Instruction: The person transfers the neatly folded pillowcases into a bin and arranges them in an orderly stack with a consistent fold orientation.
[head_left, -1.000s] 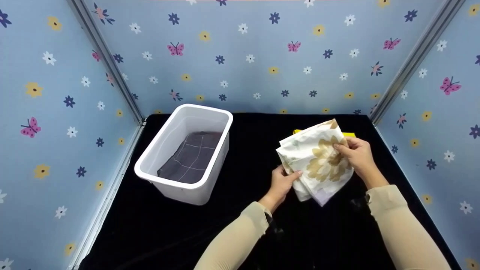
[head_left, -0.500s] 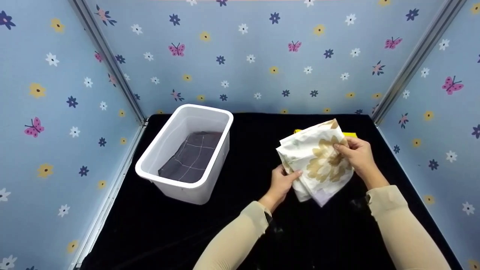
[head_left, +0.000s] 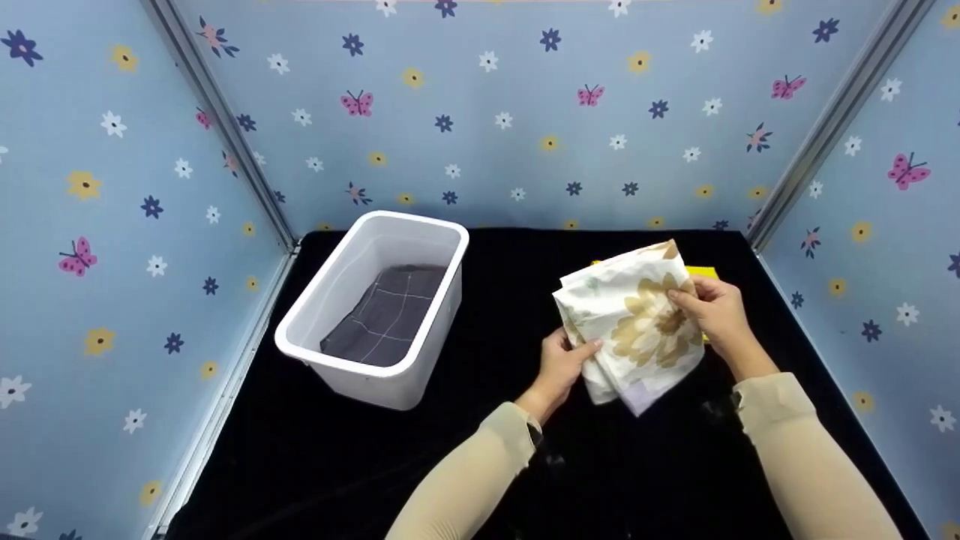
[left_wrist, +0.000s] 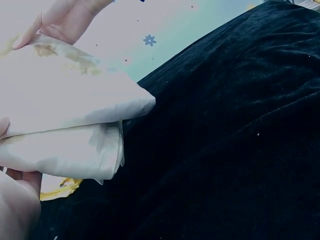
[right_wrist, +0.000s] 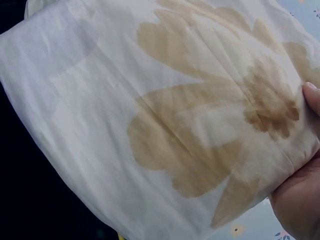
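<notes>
A folded white cloth with a large tan flower print (head_left: 634,322) is held up above the black table between both hands. My left hand (head_left: 564,361) pinches its lower left edge, thumb on top. At the cloth's right side my right hand (head_left: 711,309) grips it with the thumb on the print. In the right wrist view the cloth (right_wrist: 165,115) fills the frame, with a fingertip at the right edge. The left wrist view shows the cloth's folded layers (left_wrist: 65,120) from the side. A yellow cloth (head_left: 699,271) lies on the table behind, mostly hidden.
A white plastic bin (head_left: 311,356) stands at the back left of the black table (head_left: 337,465), with a dark grey checked cloth (head_left: 386,315) folded flat inside. Blue flower-and-butterfly walls (head_left: 525,112) close in the left, back and right sides.
</notes>
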